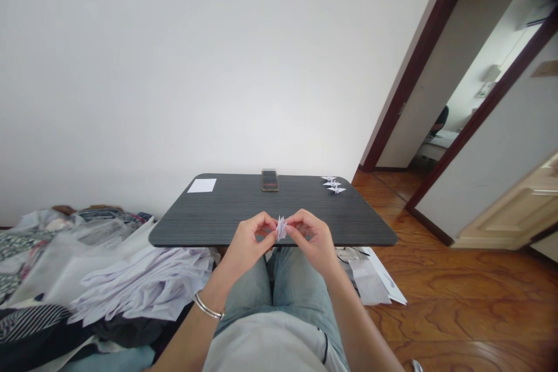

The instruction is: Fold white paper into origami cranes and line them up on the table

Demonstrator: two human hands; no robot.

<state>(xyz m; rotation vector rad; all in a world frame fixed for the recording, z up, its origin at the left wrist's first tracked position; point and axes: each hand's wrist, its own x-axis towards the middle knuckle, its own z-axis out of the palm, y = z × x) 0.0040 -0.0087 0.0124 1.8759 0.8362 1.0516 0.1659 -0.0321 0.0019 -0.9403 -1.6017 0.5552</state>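
Over near edge of dark wood-grain table (209, 218), left hand (253, 237) and right hand (313, 238) both pinching white origami piece (281, 226): small, sharp points upright, folded layers slightly spread.

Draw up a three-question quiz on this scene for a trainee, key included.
1. True or false: the left hand and right hand both hold the small folded white paper piece.
2. What lies near the far right corner of the dark streaked round-cornered table?
3. Choose: the flat white rectangular paper sheet lies near the table's (a) far left, (b) near left, (c) near right corner.

Key: 1. True. 2. Pointed white folded-paper figures. 3. (a).
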